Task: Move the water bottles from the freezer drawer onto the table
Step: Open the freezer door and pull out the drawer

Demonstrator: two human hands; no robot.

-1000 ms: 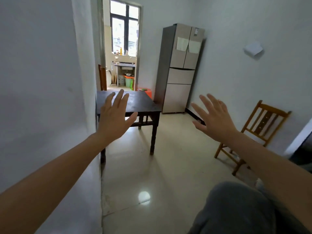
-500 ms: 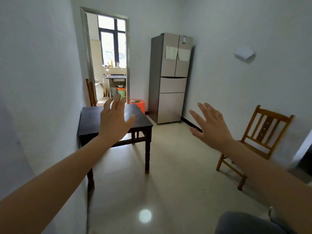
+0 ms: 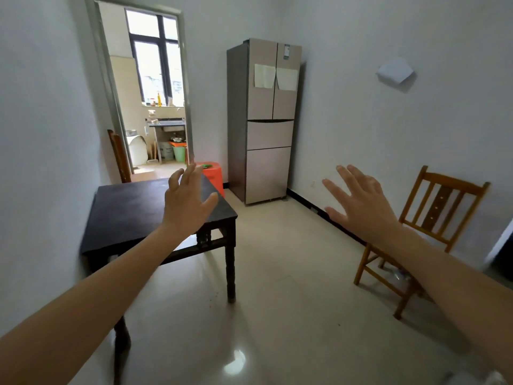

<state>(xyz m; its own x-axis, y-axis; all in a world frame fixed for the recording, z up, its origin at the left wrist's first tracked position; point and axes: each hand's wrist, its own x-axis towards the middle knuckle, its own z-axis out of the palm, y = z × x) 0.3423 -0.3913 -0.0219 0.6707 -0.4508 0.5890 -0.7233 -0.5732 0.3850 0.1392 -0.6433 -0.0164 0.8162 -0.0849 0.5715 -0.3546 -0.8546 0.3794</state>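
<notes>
the tall fridge (image 3: 266, 120) stands in the far corner against the right wall, its double doors closed with a paper sheet on each. the two drawers (image 3: 269, 151) beneath them are pushed in flush, so the water bottles are hidden from view. the dark wooden table (image 3: 130, 215) sits along the left wall, well apart from the fridge, its top bare. a wooden chair (image 3: 433, 220) stands by the right wall, and an orange stool (image 3: 212, 175) is just beyond the table's far corner. the person holds both arms out, palms away. the left hand (image 3: 186, 204) hangs above the table's right edge, fingers loose, grasping nothing. the right hand (image 3: 361, 202) is spread wide in the air near the chair, empty too.
</notes>
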